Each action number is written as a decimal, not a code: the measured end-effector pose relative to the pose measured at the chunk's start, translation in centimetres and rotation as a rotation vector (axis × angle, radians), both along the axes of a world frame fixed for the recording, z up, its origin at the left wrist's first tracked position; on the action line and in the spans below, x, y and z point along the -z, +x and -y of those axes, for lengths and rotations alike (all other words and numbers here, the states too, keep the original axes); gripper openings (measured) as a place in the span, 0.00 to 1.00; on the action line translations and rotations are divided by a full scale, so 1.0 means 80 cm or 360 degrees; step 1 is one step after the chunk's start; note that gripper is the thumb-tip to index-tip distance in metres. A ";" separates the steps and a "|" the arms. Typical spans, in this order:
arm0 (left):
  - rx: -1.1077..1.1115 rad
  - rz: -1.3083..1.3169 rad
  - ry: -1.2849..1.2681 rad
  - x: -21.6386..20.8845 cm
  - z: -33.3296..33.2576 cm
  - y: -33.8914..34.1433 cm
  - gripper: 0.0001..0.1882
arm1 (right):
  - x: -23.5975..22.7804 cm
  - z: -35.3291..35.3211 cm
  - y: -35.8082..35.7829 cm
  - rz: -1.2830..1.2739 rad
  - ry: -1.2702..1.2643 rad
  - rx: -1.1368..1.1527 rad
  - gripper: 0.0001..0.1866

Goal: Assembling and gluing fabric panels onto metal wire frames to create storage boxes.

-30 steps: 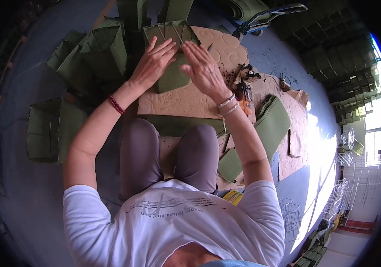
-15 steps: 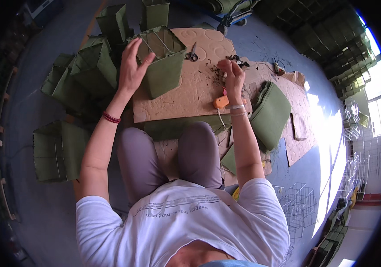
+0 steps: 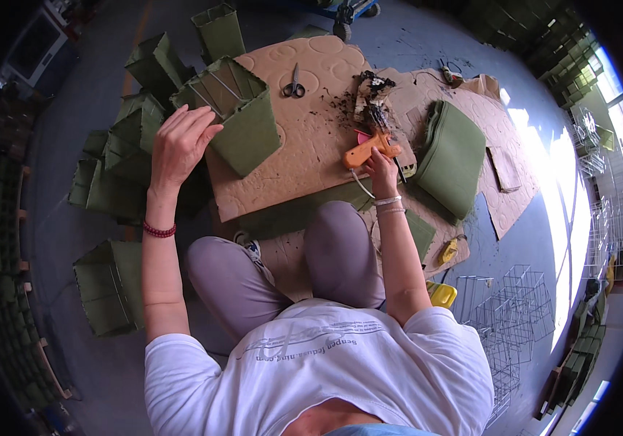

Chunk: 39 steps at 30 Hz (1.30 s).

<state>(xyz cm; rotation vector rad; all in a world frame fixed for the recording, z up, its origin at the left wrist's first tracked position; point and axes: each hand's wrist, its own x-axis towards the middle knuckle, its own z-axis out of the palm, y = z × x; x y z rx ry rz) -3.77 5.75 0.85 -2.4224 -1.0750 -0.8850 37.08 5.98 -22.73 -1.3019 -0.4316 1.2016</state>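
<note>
I sit on the floor with a brown cardboard sheet (image 3: 311, 145) in front of my knees. My left hand (image 3: 179, 144) rests with spread fingers on the near corner of a green felt box with a wire frame (image 3: 233, 115), which lies on the cardboard. My right hand (image 3: 378, 166) grips an orange glue gun (image 3: 370, 148) at the cardboard's right side. Black scissors (image 3: 295, 81) lie farther back. A dark, charred pile of glue scraps (image 3: 371, 98) sits just beyond the gun.
Several finished green felt boxes (image 3: 119, 163) are stacked at my left, with another one (image 3: 109, 285) by my left elbow. A folded stack of green felt (image 3: 451, 156) lies at my right. Bare wire frames (image 3: 504, 305) stand at the lower right. A yellow object (image 3: 442, 293) lies by my right side.
Both hands were pressing on the green box a second ago. My right hand left it, went right and took hold of the orange glue gun. My left hand stays on the box.
</note>
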 end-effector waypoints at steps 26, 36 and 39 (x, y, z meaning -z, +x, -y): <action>-0.0042 0.1391 -0.1197 -0.020 -0.056 0.007 0.11 | -0.061 -0.185 -0.141 0.2025 0.0486 -0.0324 0.17; 0.0248 0.1936 -0.1363 -0.074 -0.018 -0.038 0.12 | -0.020 -0.304 -0.250 0.2265 -0.0049 -0.0656 0.20; 0.0486 0.2054 -0.1370 -0.080 -0.030 -0.007 0.12 | 0.019 -0.358 -0.177 0.2710 -0.0132 -0.0520 0.17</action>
